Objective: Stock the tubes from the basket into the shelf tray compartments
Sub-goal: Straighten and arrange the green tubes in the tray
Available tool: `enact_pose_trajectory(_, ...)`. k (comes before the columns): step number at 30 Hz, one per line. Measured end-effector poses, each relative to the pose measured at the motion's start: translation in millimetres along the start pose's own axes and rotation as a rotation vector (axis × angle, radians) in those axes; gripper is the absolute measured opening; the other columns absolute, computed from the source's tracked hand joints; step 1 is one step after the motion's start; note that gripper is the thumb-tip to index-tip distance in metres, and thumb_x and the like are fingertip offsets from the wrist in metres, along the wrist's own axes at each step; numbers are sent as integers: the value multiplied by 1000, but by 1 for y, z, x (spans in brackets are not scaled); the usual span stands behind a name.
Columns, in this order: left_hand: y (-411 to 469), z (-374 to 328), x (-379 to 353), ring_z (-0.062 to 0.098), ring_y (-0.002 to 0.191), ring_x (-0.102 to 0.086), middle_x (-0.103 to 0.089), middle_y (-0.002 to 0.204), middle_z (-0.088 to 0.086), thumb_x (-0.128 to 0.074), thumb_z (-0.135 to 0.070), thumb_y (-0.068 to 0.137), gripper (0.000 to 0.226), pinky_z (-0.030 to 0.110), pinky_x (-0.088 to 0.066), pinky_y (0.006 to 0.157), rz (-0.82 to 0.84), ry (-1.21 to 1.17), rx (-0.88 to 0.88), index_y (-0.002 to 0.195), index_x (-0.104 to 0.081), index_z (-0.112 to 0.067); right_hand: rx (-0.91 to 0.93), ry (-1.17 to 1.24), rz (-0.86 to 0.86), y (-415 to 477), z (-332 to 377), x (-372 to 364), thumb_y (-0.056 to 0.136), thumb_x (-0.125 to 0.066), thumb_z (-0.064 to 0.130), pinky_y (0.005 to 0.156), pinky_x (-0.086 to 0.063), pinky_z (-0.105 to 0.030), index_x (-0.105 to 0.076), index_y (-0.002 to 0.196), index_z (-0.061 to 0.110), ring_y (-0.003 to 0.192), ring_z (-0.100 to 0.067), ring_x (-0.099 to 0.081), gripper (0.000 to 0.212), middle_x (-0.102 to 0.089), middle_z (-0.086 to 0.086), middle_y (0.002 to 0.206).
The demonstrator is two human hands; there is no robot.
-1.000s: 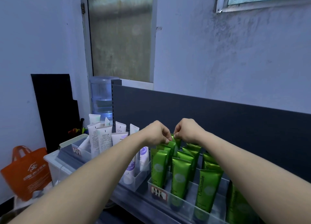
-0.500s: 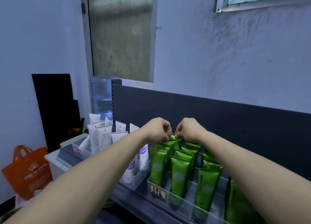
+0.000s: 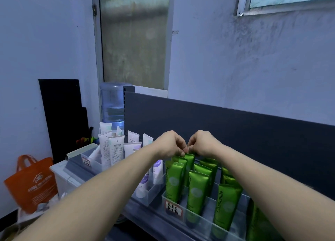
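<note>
Several green tubes (image 3: pixel 196 190) stand upright in rows in a clear shelf tray (image 3: pixel 203 220) with dividers. My left hand (image 3: pixel 171 143) and my right hand (image 3: pixel 203 142) are side by side at the back of the tray. Both pinch the top edge of one rear green tube (image 3: pixel 189 159) between fingertips. The basket is not in view.
A second clear tray (image 3: pixel 150 193) to the left holds white and purple tubes (image 3: pixel 115 150). A dark back panel (image 3: pixel 235 132) rises behind the trays. An orange bag (image 3: pixel 30 184) lies at lower left, with a water bottle (image 3: pixel 111 103) and a black board (image 3: pixel 61 113) behind.
Both hands have lifted slightly and moved closer together on the top edge of the rear green tube. The view has tilted a little.
</note>
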State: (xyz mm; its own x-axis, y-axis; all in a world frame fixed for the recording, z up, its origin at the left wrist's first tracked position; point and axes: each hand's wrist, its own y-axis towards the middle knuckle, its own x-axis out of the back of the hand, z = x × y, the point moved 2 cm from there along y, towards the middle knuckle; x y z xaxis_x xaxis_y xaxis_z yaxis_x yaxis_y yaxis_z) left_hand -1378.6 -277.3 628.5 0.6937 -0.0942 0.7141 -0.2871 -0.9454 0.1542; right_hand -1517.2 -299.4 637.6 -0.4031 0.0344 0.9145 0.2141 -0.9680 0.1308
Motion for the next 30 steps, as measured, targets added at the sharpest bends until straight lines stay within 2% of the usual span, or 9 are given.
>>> enact_pose_trajectory(6,-1,-1,0,9,63,-53,-61,59,-8,-68,1,78,17,23,-47,65,-37,13,11,77,-75,-15,6,20,32,-7,1,2,85,-66,17,67,-56,-30,-74,89,12,66,-19,-64,9,-65,-1,77)
enact_pose_trajectory(9,-4,-1,2,5,61,-53,-61,62,-10,-67,0,80,17,19,-46,65,-26,10,7,83,-75,-14,0,36,38,-9,0,3,85,-67,19,66,-56,-29,-73,88,13,65,-19,-65,9,-63,1,71)
enact_pose_trajectory(13,-6,-1,1,7,66,-53,-61,67,-10,-63,-1,84,18,24,-46,71,-15,13,14,91,-75,-12,5,51,-13,-13,0,10,90,-60,20,66,-53,-28,-73,92,14,65,-14,-62,14,-66,-1,81)
enact_pose_trajectory(15,-7,-1,1,7,65,-52,-60,67,-10,-60,-3,86,18,22,-45,68,-20,33,15,92,-75,-12,8,67,-62,-16,0,13,92,-55,20,69,-51,-26,-72,94,14,72,-14,-61,18,-65,0,85)
enact_pose_trajectory(18,-8,-2,0,4,65,-52,-59,68,-11,-58,-5,88,19,22,-44,69,-24,47,18,93,-74,-14,-1,80,-143,-21,2,17,93,-50,17,80,-53,-31,-72,95,14,90,-19,-63,22,-67,-1,96)
enact_pose_trajectory(20,-10,-3,1,8,69,-56,-63,73,-6,-56,-5,90,20,23,-45,69,-25,47,12,96,-73,-13,-5,90,-191,-26,5,21,93,-48,15,82,-53,-34,-72,95,14,92,-21,-63,24,-68,-2,100)
enact_pose_trajectory(22,-13,-6,2,16,81,-64,-68,86,3,-54,-4,91,21,27,-52,69,-53,40,-6,100,-71,-11,6,97,-233,-33,9,27,93,-47,14,83,-51,-32,-71,97,14,94,-20,-62,25,-68,-2,104)
enact_pose_trajectory(25,-19,-12,8,21,94,-66,-70,100,5,-52,-6,92,22,37,-56,82,-162,17,-40,101,-71,-13,27,116,-279,-46,14,36,95,-46,13,83,-47,-29,-71,102,12,100,-20,-60,26,-68,-2,107)
enact_pose_trajectory(30,-37,-30,18,11,93,-62,-69,106,1,-51,-8,93,23,21,-46,80,-253,7,-101,105,-69,-16,42,99,-324,-72,18,52,94,-50,19,82,-45,-25,-71,103,15,100,-16,-60,23,-69,-1,108)
